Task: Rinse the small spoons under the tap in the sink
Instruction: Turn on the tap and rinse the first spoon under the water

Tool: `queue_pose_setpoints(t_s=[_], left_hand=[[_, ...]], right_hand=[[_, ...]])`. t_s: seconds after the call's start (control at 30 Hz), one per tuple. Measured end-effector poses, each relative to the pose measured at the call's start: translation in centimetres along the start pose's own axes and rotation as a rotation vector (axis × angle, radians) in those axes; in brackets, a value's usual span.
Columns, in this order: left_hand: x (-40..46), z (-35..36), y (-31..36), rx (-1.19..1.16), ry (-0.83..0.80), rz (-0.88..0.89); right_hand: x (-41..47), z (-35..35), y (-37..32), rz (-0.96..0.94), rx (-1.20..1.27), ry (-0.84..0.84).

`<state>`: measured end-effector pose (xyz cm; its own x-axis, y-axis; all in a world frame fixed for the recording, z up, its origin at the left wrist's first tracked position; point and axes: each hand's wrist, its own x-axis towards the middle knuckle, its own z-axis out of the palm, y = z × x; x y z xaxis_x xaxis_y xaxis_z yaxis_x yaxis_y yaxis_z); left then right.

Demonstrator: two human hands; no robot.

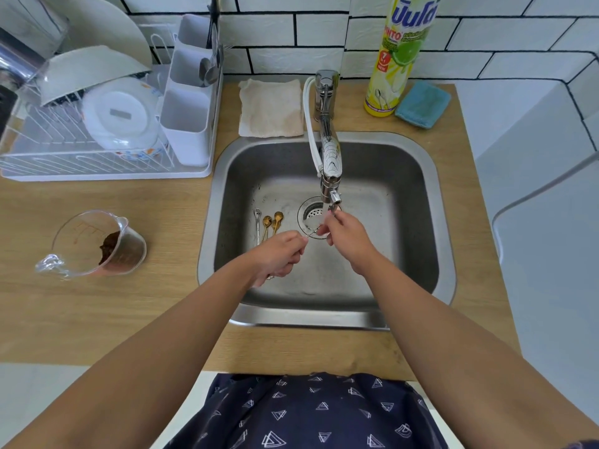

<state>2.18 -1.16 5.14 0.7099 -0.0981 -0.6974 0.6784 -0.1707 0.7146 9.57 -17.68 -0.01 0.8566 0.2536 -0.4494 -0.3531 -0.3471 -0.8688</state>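
Water runs from the chrome tap (pixel 330 176) into the steel sink (pixel 418 222). Both hands hold one thin silver spoon (pixel 311 233) in the stream above the drain (pixel 312 213). My left hand (pixel 278 254) grips its handle end. My right hand (pixel 348 238) pinches its other end, which is hidden by the fingers and the water. On the sink floor to the left lie a silver spoon (pixel 257 222) and three small gold spoons (pixel 272 222), side by side, bowls pointing away from me.
A white dish rack (pixel 107 170) with bowls, plates and a cutlery holder stands at the back left. A glass measuring jug (pixel 94 244) with brown residue lies on the wooden counter. A cloth (pixel 270 108), a dish-soap bottle (pixel 398 59) and a blue sponge (pixel 423 103) sit behind the sink.
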Motion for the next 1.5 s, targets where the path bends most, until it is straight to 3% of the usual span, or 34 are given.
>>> queue_pose_setpoints(t_s=[0.1, 0.27, 0.43, 0.57, 0.8, 0.9, 1.0, 1.17, 1.3, 1.4, 1.5], left_hand=[[0.4, 0.4, -0.1, 0.122, 0.065, 0.050], [0.4, 0.1, -1.0, 0.217, 0.071, 0.106], [0.9, 0.0, -1.1, 0.147, 0.088, 0.093], [0.5, -0.3, -1.3, 0.147, 0.062, 0.096], [0.9, 0.5, -1.1, 0.671, 0.275, 0.269], [1.1, 0.7, -1.9, 0.457, 0.190, 0.163], [0.9, 0.4, -1.9, 0.232, 0.045, 0.080], [0.4, -0.2, -2.1, 0.346, -0.003, 0.099], [0.0, -0.2, -2.5, 0.269, -0.016, 0.121], [-0.1, -0.1, -2.2, 0.283, 0.005, 0.123], [-0.2, 0.0, -1.9, 0.360, 0.029, 0.140]], right_hand=[[-0.5, 0.6, -0.1, 0.034, -0.122, -0.054], [0.0, -1.0, -0.9, 0.056, -0.027, 0.132], [-1.0, -0.2, -0.9, -0.028, -0.225, -0.061], [-0.4, -0.7, -1.3, 0.006, -0.063, 0.146], [-0.9, 0.2, -1.6, 0.032, -0.125, 0.019], [-0.3, -0.2, -2.1, 0.082, 0.168, 0.010], [-0.5, -0.4, -1.7, 0.063, 0.210, -0.022], [-0.9, -0.1, -0.9, 0.036, 0.037, -0.034], [-0.3, -0.1, -1.3, 0.042, 0.153, 0.066], [-0.7, 0.0, -1.2, 0.064, 0.299, -0.048], [-1.1, 0.3, -1.0, 0.097, 0.226, -0.120]])
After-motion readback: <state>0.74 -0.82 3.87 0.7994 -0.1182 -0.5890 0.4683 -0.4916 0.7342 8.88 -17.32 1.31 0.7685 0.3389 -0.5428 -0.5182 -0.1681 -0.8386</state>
